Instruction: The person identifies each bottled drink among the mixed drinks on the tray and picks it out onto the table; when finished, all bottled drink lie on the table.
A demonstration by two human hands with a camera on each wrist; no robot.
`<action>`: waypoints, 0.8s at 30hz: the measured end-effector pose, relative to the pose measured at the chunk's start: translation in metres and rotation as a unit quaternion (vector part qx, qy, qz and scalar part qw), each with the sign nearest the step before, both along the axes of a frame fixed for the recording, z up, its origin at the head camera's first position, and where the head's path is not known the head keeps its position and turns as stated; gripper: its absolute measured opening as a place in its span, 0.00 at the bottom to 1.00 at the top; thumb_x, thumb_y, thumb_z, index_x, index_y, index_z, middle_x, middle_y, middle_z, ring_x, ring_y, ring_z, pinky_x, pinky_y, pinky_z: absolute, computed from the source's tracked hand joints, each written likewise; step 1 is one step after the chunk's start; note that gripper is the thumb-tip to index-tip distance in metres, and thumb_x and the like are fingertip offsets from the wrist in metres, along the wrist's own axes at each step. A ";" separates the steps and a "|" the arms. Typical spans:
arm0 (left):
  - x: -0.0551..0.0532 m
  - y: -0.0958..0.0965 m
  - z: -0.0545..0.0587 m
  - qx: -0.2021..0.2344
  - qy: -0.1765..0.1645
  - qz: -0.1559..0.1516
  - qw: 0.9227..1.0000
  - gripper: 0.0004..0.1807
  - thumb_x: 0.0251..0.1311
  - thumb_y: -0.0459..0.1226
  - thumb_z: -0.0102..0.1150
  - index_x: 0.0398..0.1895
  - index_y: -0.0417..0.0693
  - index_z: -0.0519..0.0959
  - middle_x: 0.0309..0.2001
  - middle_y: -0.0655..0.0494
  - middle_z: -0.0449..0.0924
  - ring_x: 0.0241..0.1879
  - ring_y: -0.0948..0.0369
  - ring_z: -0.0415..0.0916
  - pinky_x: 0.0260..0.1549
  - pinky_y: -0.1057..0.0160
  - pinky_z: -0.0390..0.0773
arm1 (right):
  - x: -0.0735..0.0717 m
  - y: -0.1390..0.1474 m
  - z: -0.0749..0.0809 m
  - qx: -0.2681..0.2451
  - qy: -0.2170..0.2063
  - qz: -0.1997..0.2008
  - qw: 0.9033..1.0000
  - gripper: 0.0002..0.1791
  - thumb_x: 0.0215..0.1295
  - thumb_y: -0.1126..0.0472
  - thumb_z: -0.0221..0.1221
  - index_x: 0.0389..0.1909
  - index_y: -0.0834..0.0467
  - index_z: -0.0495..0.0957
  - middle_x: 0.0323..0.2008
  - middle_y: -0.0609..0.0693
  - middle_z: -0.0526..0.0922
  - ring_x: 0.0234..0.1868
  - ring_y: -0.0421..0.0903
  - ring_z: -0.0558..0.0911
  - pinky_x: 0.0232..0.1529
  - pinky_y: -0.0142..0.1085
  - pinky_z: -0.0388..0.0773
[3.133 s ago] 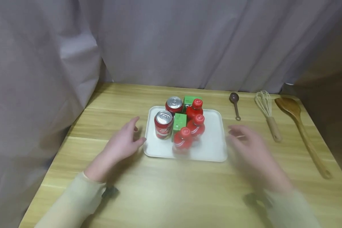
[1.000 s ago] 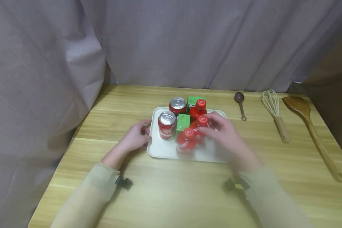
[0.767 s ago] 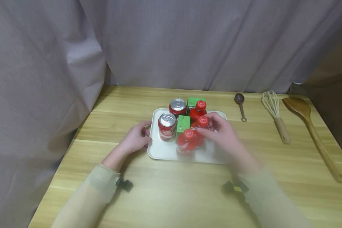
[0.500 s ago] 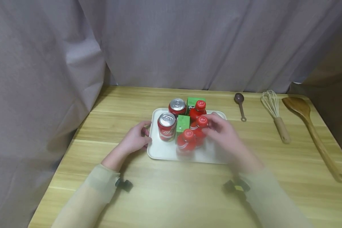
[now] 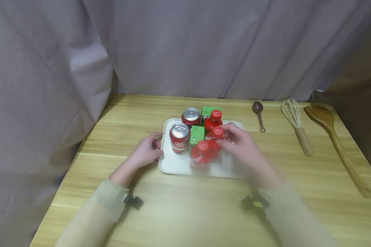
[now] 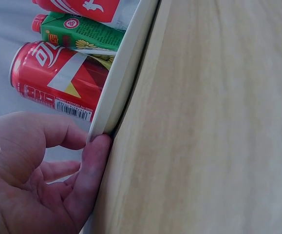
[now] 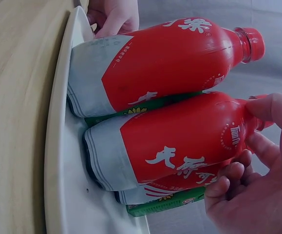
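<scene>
A white tray (image 5: 170, 166) bears three red soda bottles, two red cola cans (image 5: 180, 139) and two green drink cartons (image 5: 197, 134), all upright. At the tray's left side, my left hand (image 5: 144, 151) pinches the rim; the left wrist view shows the thumb (image 6: 94, 156) against its edge. My right hand (image 5: 242, 142) reaches in over the right side and grips the middle soda bottle (image 7: 175, 141) by its neck, just below the cap. The front soda bottle (image 5: 201, 156) and the rear one (image 5: 212, 122) stand beside it. The rear carton (image 5: 208, 110) is partly hidden.
On the wooden table (image 5: 185, 212), a brown measuring spoon (image 5: 257, 108), a whisk (image 5: 296, 125) and a wooden spatula (image 5: 337, 144) lie to the right of the tray. Grey curtain (image 5: 179, 48) hangs behind the table and along its left side.
Since the earliest frame, my left hand has come onto the tray's left rim. My right hand has moved left from beside the tray to the middle soda bottle. Over the last second both stay put.
</scene>
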State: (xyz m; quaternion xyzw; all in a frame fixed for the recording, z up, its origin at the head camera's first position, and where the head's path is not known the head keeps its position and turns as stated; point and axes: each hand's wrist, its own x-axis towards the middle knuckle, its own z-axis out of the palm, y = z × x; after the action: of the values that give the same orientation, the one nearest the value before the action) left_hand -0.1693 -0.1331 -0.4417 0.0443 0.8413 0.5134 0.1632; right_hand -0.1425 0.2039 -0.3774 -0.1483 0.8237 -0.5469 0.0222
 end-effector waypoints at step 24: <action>0.000 -0.001 -0.003 0.001 -0.004 0.003 1.000 0.44 0.54 0.24 0.60 0.77 0.48 0.63 0.45 0.43 0.74 0.30 0.52 0.80 0.27 0.56 0.91 | 0.001 -0.001 -0.003 0.003 0.002 -0.007 1.000 0.18 0.67 0.65 0.65 0.58 0.56 0.81 0.45 0.51 0.78 0.51 0.48 0.74 0.55 0.29 0.77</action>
State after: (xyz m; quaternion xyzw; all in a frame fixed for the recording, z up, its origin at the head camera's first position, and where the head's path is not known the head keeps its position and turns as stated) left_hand -0.1698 -0.1343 -0.4449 0.0394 0.8405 0.5147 0.1648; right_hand -0.1413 0.2028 -0.3806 -0.1438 0.8263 -0.5442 0.0172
